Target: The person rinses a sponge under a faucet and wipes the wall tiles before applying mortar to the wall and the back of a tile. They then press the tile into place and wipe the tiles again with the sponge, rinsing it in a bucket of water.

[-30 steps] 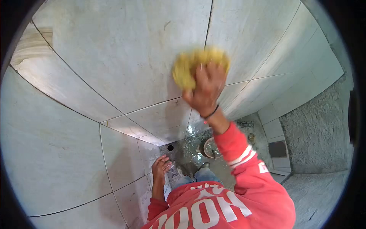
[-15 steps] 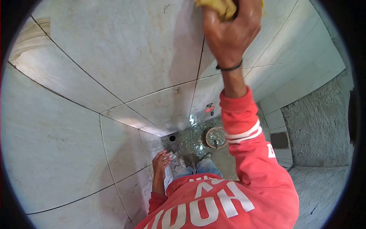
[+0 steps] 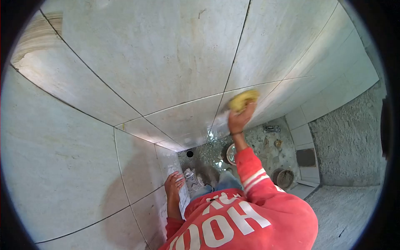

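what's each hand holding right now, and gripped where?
The right hand grips the yellow porous sponge from behind, by its lower edge, against the pale tiled wall. The left hand holds nothing, fingers spread on the wall.

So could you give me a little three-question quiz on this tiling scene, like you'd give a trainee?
1. True or false: the right hand presses a yellow sponge against the pale tiled wall.
2. What does the left hand rest on?
A) the round bucket on the floor
B) the lower wall tiles
C) the sponge
3. Fill in: the person's sweatshirt is ____ with white letters.

Key: 1 true; 2 B; 3 red. The round bucket stands on the wet rubble floor, below the sponge hand and touched by neither hand.
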{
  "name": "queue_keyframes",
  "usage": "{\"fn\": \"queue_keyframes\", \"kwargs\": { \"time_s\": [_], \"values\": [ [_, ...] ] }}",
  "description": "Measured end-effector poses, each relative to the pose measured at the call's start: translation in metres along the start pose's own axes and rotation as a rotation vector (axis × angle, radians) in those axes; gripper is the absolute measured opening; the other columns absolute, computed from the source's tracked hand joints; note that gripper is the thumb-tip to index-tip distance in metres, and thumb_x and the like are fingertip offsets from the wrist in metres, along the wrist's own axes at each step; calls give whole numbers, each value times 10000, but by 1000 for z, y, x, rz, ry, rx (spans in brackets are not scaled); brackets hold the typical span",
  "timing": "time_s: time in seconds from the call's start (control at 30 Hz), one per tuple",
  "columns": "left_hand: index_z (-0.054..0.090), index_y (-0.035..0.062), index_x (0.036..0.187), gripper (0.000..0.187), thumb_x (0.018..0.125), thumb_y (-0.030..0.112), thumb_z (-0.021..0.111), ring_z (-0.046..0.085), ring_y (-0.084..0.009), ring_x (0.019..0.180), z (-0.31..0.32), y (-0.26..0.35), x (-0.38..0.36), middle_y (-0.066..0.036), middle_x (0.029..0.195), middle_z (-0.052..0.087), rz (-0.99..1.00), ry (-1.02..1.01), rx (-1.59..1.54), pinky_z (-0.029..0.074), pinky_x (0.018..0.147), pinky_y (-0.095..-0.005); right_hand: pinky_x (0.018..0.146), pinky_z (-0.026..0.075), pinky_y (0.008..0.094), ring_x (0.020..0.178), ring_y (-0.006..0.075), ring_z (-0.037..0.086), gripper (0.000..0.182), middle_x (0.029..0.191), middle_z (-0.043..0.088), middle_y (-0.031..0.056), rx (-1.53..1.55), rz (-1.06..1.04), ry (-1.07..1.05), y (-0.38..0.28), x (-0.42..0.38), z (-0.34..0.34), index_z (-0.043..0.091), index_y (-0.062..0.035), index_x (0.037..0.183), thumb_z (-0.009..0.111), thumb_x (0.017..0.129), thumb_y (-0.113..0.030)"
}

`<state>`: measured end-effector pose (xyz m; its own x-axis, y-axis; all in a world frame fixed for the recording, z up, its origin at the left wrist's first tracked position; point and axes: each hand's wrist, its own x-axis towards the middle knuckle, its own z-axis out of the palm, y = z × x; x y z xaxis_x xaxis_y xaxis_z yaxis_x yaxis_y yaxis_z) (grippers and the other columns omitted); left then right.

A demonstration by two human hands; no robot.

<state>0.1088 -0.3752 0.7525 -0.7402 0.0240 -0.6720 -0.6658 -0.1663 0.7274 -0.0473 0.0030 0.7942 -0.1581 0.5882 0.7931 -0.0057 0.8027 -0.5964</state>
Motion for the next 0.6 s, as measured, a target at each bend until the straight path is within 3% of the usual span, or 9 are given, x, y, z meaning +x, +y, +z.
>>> {"fn": "queue_keyframes", "kwargs": {
  "time_s": [0.03,0.1,0.2,0.4,0.43,0.47,0.5,0.53,0.6],
  "values": [
    [631,72,1327,414,999,322,602,711,-255,1003,-5,-5,-9,-124,1183,697,-5,38,-19,556,880,-347,1003,429,584,1090,372,612,410,1117,622,166,-10,3,-5,-9,6,1,653,-68,1115,771,735,-167],
    [635,68,1323,397,1000,294,589,715,-260,986,-20,-28,-5,-125,1151,700,59,32,-22,560,866,-338,1031,434,588,1089,431,607,360,1084,603,218,421,426,180,-70,57,15,636,-17,1089,726,760,-133],
    [641,64,1306,362,1009,256,563,715,-247,956,-2,-21,7,-118,1137,701,-65,93,9,557,842,-332,1032,436,578,1032,470,595,341,991,590,194,299,-510,4,-186,154,3,636,-51,994,735,679,-138],
    [674,79,1271,288,1036,199,558,717,-172,833,62,23,36,-75,1067,739,33,30,45,552,756,-312,915,465,544,1026,370,630,316,1052,667,153,426,-311,255,-286,344,9,689,-79,1013,755,755,-250],
    [674,79,1271,288,1036,199,558,717,-172,833,80,27,43,-75,1067,739,56,28,18,552,756,-312,856,416,566,1022,387,593,468,1067,658,170,379,-709,223,-294,326,17,718,-91,1138,722,692,-233],
    [670,73,1265,298,1034,235,576,722,-184,869,98,32,51,-82,1080,740,67,-51,64,554,781,-319,842,423,527,1034,356,605,401,1075,663,168,98,-865,-41,-304,292,11,732,-99,1145,686,766,-220],
    [666,66,1260,315,1031,270,593,728,-197,905,114,35,55,-89,1092,740,73,-128,116,556,806,-325,846,444,526,1037,334,628,351,1073,669,126,362,-1052,-111,-302,279,11,741,-119,1131,664,805,-223],
    [668,60,1283,335,1038,279,605,738,-200,944,128,39,53,-94,1125,743,122,-223,114,563,819,-328,877,451,538,1055,315,641,334,1068,676,74,331,-1086,-324,-297,282,0,736,-135,1101,709,787,-244],
    [666,63,1300,343,1045,282,601,740,-201,950,143,41,45,-94,1127,743,186,-288,152,566,821,-330,940,437,569,1054,341,633,372,1076,664,95,354,-1056,-223,-273,314,-6,727,-143,1087,751,732,-247]
  ]
}}
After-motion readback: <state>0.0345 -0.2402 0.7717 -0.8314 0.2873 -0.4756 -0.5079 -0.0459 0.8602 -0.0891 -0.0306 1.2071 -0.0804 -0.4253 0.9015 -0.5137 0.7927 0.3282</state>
